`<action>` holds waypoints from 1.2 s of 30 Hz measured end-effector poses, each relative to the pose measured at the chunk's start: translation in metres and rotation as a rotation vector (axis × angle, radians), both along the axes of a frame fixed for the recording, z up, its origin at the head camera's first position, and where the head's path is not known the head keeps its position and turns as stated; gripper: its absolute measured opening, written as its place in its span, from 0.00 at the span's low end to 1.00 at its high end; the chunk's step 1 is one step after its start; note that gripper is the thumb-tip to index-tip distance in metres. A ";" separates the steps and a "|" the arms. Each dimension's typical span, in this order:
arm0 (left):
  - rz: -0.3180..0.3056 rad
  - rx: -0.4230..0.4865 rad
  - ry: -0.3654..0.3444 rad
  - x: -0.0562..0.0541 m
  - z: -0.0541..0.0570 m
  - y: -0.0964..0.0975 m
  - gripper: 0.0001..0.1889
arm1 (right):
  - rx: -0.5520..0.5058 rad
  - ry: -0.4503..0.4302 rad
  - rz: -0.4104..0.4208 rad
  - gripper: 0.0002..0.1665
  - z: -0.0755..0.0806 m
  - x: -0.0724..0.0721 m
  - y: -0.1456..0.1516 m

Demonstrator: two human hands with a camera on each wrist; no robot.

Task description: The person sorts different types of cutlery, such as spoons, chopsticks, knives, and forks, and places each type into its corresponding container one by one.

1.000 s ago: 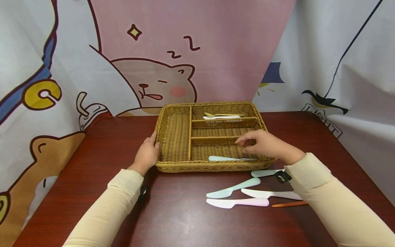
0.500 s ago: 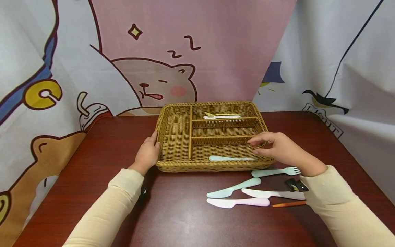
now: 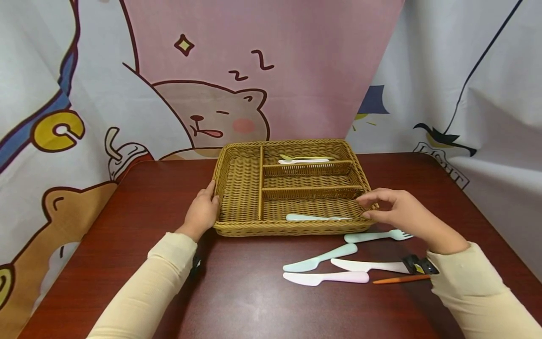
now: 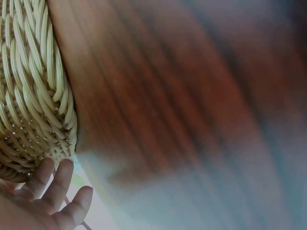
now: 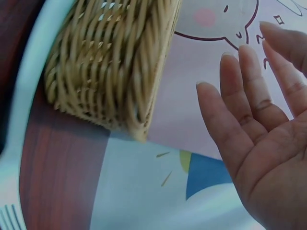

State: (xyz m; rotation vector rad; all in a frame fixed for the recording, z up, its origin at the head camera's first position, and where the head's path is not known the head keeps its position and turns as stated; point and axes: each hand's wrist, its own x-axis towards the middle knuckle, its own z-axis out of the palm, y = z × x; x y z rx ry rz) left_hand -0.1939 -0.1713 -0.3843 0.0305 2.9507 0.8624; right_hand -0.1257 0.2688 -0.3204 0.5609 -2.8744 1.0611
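A: How is the basket point(image 3: 292, 229) looking to us?
B: We are seeing golden-brown wicker, sitting toward the table's far side, one long compartment running down its left, three lining its right. A yellow utensil point(image 3: 313, 157) and a white utensil point(image 3: 302, 161) are lying in the rear one; a pale blue utensil point(image 3: 301, 217) is lying along the front wall.
A: Hands?
B: We are finding the left hand point(image 3: 202, 210) resting against the left wall, fingers extended. The right hand point(image 3: 400, 212) is hovering at the right rim, fingers and thumb loosely parted, empty.
A: Surface, room?
B: The table point(image 3: 237, 301) is showing glossy reddish-brown grain. Before the basket we are logging a green fork point(image 3: 372, 236), green knife point(image 3: 320, 258), white knife point(image 3: 368, 266), pink-handled knife point(image 3: 326, 278) and orange utensil point(image 3: 398, 279). Behind, a cartoon-printed cloth point(image 3: 313, 70) is hanging.
A: Changes?
B: Against half a second ago, we are noting the right hand sitting farther right; the left is keeping its place.
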 end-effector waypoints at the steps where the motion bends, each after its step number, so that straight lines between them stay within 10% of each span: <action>1: 0.000 0.000 -0.001 0.000 0.000 0.000 0.30 | -0.001 -0.002 -0.008 0.18 -0.001 0.001 0.002; 36: 0.012 -0.008 -0.010 -0.001 0.000 0.001 0.30 | 0.098 -0.078 -0.081 0.16 -0.036 0.014 0.057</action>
